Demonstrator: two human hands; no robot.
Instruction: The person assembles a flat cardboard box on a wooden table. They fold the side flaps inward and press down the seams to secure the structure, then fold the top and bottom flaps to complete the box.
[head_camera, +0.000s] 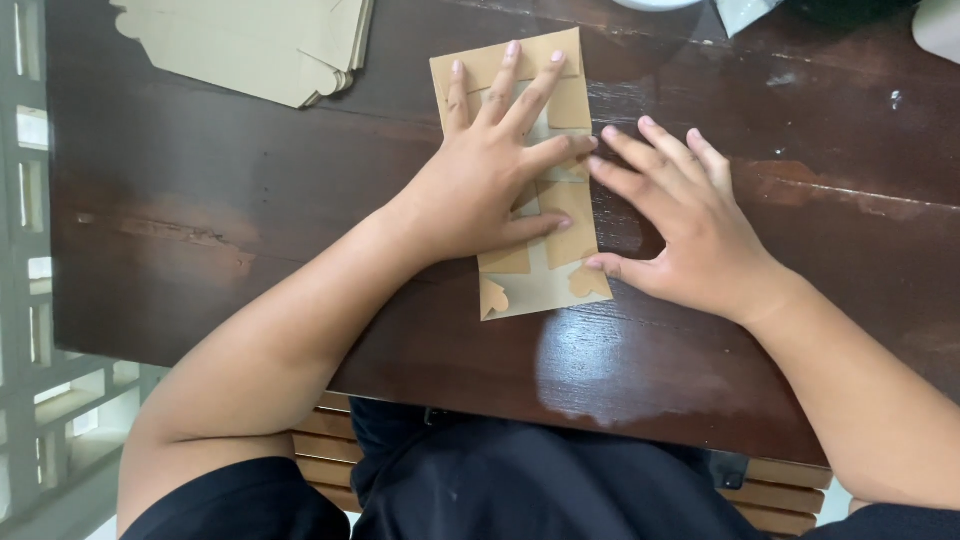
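A flat brown cardboard box blank (540, 283) with folded flaps lies on the dark wooden table (200, 210). My left hand (490, 180) presses flat on top of it, fingers spread toward the far end. Just right of the blank, my right hand (690, 225) rests flat on the table with its fingers apart. Its fingertips and thumb touch the blank's right edge. Neither hand grips anything.
A stack of flat brown cardboard blanks (260, 40) lies at the table's far left. A white object (940, 25) and a pale packet (745, 12) sit at the far right edge. A wooden slatted seat (780, 490) shows below the table's near edge.
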